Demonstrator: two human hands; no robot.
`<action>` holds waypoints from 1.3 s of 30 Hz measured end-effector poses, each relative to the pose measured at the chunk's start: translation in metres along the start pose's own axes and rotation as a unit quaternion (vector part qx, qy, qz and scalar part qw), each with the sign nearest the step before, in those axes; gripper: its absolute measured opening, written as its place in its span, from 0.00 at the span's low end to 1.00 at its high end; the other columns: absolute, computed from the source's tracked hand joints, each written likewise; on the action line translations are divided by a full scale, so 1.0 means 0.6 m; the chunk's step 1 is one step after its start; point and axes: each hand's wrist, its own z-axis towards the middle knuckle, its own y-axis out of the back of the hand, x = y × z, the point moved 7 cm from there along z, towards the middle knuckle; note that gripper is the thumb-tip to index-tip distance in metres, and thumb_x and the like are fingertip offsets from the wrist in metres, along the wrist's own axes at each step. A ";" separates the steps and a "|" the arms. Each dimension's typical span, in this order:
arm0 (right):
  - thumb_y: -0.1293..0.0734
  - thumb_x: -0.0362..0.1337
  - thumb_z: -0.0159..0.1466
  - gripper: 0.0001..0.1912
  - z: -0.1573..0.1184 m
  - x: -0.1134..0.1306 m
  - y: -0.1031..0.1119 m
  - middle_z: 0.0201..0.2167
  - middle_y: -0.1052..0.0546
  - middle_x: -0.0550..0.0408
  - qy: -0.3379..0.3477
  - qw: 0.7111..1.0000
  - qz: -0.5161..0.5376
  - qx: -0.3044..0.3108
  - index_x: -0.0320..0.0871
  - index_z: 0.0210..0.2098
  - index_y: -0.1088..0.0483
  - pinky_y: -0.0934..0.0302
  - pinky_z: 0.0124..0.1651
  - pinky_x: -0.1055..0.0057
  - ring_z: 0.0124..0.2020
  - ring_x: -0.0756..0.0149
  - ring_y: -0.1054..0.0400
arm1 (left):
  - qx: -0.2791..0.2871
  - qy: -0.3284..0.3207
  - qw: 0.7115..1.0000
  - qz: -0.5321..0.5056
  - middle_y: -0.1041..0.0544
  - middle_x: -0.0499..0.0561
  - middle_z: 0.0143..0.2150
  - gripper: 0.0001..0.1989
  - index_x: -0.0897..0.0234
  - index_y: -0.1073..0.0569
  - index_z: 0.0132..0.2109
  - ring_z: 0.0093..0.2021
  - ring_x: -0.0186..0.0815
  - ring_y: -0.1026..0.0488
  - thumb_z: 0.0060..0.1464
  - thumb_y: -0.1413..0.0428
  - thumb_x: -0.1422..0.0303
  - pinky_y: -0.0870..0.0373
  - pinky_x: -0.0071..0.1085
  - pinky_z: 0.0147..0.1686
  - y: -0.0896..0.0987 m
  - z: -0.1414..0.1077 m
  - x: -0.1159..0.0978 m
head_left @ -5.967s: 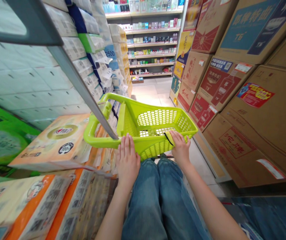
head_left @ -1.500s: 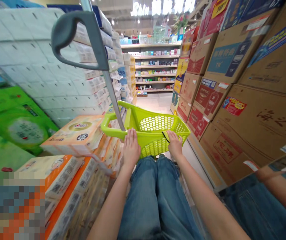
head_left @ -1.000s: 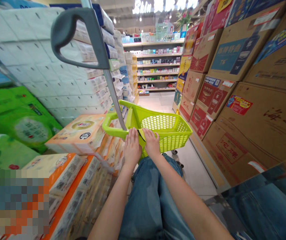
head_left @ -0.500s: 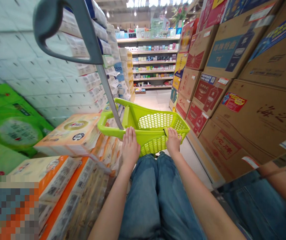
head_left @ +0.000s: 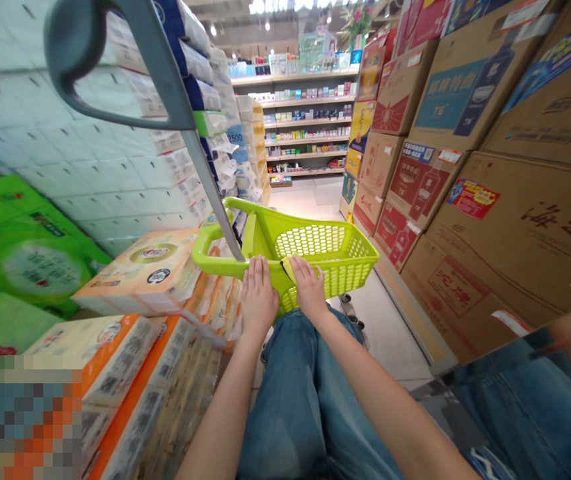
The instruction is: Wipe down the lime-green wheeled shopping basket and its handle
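Observation:
A lime-green shopping basket (head_left: pixel 335 283) with perforated sides stands in front of my knees, its long grey handle (head_left: pixel 182 100) leaning up to the left. My left hand (head_left: pixel 259 297) grips the near rim beside the handle's metal shaft, fingers laid together over the edge and thumb hidden. Just to its right, my right hand (head_left: pixel 310 290) presses a small yellow cloth-like piece (head_left: pixel 289 270) with a black edge against the same rim. Most of that piece is under the fingers, so its exact kind is unclear. The basket's inside looks bare where visible.
Packs of tissue paper (head_left: pixel 150 267) are stacked close on the left, with green packs (head_left: pixel 30 247) behind. Cardboard cartons (head_left: pixel 505 247) form a wall on the right. Shelves of small goods (head_left: pixel 310 123) cross the far end of the tiled aisle (head_left: pixel 390 333).
My right hand has slid left along the rim with the yellow piece, close to my left hand. The left hand keeps its place. Wheels now show under the basket.

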 end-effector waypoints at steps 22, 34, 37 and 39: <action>0.43 0.22 0.58 0.41 0.016 0.053 0.001 0.71 0.42 0.55 0.033 0.998 0.043 0.012 0.48 0.70 0.49 0.60 0.68 0.57 0.70 0.65 0.52 | 0.003 0.004 1.000 0.005 0.46 0.66 0.73 0.40 0.75 0.54 0.72 0.74 0.48 0.54 0.53 0.51 0.76 0.50 0.47 0.70 -0.002 0.000 0.004; 0.42 0.22 0.57 0.38 -0.013 -0.189 0.020 0.66 0.34 0.51 -0.048 0.994 -0.097 -0.020 0.47 0.66 0.42 0.53 0.63 0.60 0.66 0.60 0.46 | 0.000 0.002 1.000 0.006 0.48 0.63 0.74 0.39 0.71 0.52 0.72 0.75 0.46 0.56 0.55 0.51 0.77 0.50 0.47 0.70 -0.004 -0.001 -0.004; 0.42 0.22 0.56 0.36 -0.013 -0.225 0.028 0.63 0.31 0.49 -0.054 0.993 -0.101 -0.024 0.46 0.64 0.39 0.53 0.62 0.58 0.64 0.57 0.43 | 0.006 -0.001 1.000 0.011 0.49 0.62 0.74 0.39 0.66 0.50 0.72 0.75 0.47 0.57 0.55 0.49 0.78 0.49 0.48 0.70 -0.008 -0.001 -0.004; 0.42 0.22 0.56 0.35 -0.014 -0.233 0.030 0.62 0.30 0.47 -0.058 0.993 -0.101 -0.027 0.45 0.63 0.38 0.53 0.61 0.58 0.63 0.56 0.43 | 0.007 -0.001 1.000 0.011 0.50 0.61 0.75 0.39 0.63 0.49 0.72 0.75 0.48 0.57 0.54 0.49 0.78 0.49 0.48 0.70 -0.009 -0.001 -0.002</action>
